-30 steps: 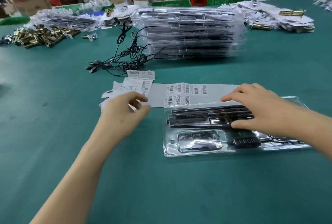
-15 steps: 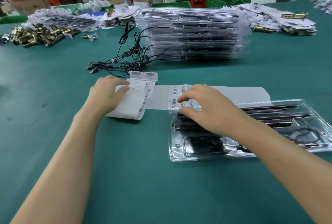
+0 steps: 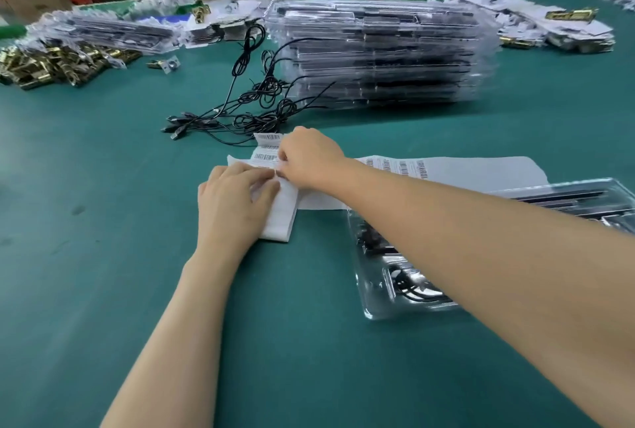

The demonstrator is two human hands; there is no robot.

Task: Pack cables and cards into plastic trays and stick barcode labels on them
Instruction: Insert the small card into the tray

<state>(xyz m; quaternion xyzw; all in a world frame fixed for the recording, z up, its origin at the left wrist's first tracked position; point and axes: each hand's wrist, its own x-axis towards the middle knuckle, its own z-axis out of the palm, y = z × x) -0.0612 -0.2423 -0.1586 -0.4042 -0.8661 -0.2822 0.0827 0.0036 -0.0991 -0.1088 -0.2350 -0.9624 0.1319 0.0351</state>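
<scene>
Tray (image 3: pixel 371 310) lower right looks packed, label pending. Left grip (image 3: pixel 237 200) flat on label sheet (image 3: pixel 278 218), right grip (image 3: pixel 309 159) pinches barcode label (image 3: pixel 266 156). Stack (image 3: pixel 378 49) done upper centre; loose cables (image 3: pixel 254 108) unpacked.

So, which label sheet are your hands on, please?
The folded sheet: left hand presses it, right hand pinches it; the long strip lies flat beside it.
</scene>
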